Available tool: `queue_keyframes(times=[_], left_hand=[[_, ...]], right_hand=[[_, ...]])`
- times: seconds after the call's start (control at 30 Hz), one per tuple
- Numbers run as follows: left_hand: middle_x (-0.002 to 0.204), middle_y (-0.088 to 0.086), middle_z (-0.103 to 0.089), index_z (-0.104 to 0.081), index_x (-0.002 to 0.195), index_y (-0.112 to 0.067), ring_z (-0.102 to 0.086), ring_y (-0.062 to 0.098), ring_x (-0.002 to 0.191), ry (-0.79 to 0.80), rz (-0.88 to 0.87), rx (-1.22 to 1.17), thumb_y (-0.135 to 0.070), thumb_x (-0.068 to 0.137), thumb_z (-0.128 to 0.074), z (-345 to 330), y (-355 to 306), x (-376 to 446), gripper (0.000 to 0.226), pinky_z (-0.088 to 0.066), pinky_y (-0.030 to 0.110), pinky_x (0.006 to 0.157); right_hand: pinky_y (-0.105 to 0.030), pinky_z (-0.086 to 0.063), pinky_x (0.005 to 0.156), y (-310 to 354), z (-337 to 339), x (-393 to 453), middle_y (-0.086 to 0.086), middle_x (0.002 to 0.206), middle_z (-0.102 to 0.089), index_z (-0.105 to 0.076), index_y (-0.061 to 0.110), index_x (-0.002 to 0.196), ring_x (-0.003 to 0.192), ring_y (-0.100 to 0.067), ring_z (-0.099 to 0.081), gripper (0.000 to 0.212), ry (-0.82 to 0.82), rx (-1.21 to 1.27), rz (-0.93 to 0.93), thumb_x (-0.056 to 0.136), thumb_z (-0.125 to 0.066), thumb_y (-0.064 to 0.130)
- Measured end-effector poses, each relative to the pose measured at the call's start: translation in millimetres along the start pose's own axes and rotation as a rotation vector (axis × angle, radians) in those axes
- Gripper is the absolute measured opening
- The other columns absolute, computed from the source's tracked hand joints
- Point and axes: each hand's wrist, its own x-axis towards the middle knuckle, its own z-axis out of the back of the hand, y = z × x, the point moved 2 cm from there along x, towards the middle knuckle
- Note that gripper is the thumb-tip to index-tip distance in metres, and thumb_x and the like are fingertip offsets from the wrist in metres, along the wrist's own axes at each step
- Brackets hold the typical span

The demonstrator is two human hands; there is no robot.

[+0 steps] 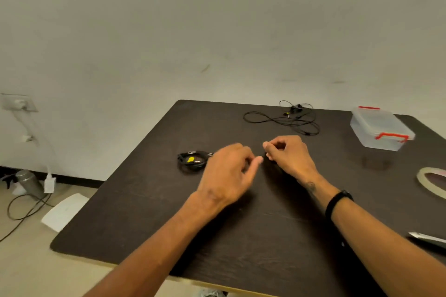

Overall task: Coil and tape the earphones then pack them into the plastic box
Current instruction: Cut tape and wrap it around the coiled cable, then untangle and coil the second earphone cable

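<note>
Now both grips curled, coiled earphones [193,161] nearby

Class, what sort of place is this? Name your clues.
Probably a plain indoor room used as a workspace: a bare wall, a dark table, and a wall socket with cables on the floor.

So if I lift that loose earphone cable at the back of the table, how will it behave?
The loose earphones sprawl in thin, overlapping loops, so they will probably hang floppy and drag trailing strands. They look very light, and the crossed loops near the far end may snag or tangle when lifted.
</note>
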Motion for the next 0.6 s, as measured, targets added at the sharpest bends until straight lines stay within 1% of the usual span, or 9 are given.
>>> queue_keyframes(times=[0.1,0.2,0.27,0.33,0.37,0.4,0.47,0.53,0.6], left_hand=[[0.070,-0.013,-0.049,-0.065,0.079,-0.025,-0.052,0.011,0.068,0.143,0.096,-0.074,-0.042,0.097,-0.066,-45,-21,11,0.025,-0.049,0.034,0.066],[0.071,-0.011,-0.060,-0.073,0.088,-0.025,-0.060,0.011,0.072,0.208,0.262,-0.119,-0.041,0.094,-0.070,-73,-26,30,0.017,-0.053,0.032,0.071],[0.071,-0.011,-0.063,-0.073,0.089,-0.027,-0.064,0.012,0.074,0.201,0.356,-0.113,-0.043,0.095,-0.068,-86,-26,45,0.018,-0.052,0.031,0.071],[0.075,-0.011,-0.067,-0.071,0.090,-0.030,-0.068,0.016,0.081,0.200,0.411,-0.066,-0.045,0.095,-0.067,-96,-22,59,0.017,-0.052,0.031,0.074],[0.077,-0.011,-0.069,-0.070,0.091,-0.031,-0.069,0.017,0.084,0.203,0.425,-0.045,-0.046,0.095,-0.066,-101,-20,65,0.016,-0.053,0.032,0.075],[0.078,-0.011,-0.070,-0.070,0.092,-0.032,-0.070,0.017,0.085,0.208,0.434,-0.033,-0.047,0.095,-0.066,-106,-18,71,0.016,-0.054,0.033,0.076],[0.078,-0.011,-0.069,-0.069,0.094,-0.033,-0.070,0.016,0.084,0.209,0.442,-0.023,-0.048,0.096,-0.065,-113,-16,78,0.015,-0.055,0.033,0.075],[0.075,-0.012,-0.068,-0.069,0.094,-0.034,-0.068,0.014,0.080,0.205,0.442,-0.018,-0.049,0.096,-0.065,-116,-13,82,0.016,-0.050,0.031,0.071],[0.071,-0.013,-0.066,-0.069,0.092,-0.034,-0.065,0.010,0.074,0.196,0.442,-0.036,-0.049,0.095,-0.066,-118,-11,82,0.016,-0.045,0.029,0.068]], right_hand=[[-0.023,-0.051,0.074,-20,25,0,0.011,0.076,-0.075,-0.079,0.022,0.084,0.081,-0.006,-0.072,0.015,-0.048,-0.060,-0.027,0.095,-0.074,0.029],[-0.024,-0.050,0.079,-39,46,11,0.003,0.087,-0.076,-0.079,0.015,0.090,0.090,-0.013,-0.071,0.007,-0.150,-0.116,-0.112,0.092,-0.077,0.022],[-0.027,-0.056,0.081,-50,56,22,-0.004,0.097,-0.074,-0.073,0.013,0.105,0.091,-0.018,-0.074,0.017,-0.179,-0.085,-0.185,0.090,-0.079,0.020],[-0.030,-0.063,0.073,-60,57,31,-0.005,0.104,-0.070,-0.065,0.015,0.118,0.079,-0.018,-0.077,0.030,-0.174,-0.008,-0.229,0.091,-0.078,0.020],[-0.033,-0.064,0.073,-63,56,36,-0.005,0.106,-0.068,-0.062,0.016,0.124,0.076,-0.018,-0.077,0.036,-0.173,-0.021,-0.232,0.092,-0.077,0.022],[-0.037,-0.063,0.082,-65,54,42,-0.004,0.110,-0.067,-0.059,0.018,0.133,0.082,-0.020,-0.077,0.044,-0.176,-0.089,-0.216,0.093,-0.076,0.027],[-0.041,-0.054,0.102,-69,51,55,-0.007,0.126,-0.065,-0.050,0.022,0.150,0.110,-0.028,-0.070,0.059,-0.158,-0.292,-0.202,0.096,-0.070,0.037],[-0.042,-0.047,0.107,-71,49,67,-0.011,0.140,-0.060,-0.044,0.021,0.155,0.129,-0.034,-0.060,0.063,-0.144,-0.395,-0.218,0.099,-0.063,0.042],[-0.043,-0.047,0.106,-72,47,74,-0.011,0.143,-0.060,-0.045,0.019,0.154,0.133,-0.034,-0.057,0.061,-0.152,-0.440,-0.212,0.100,-0.060,0.043]])
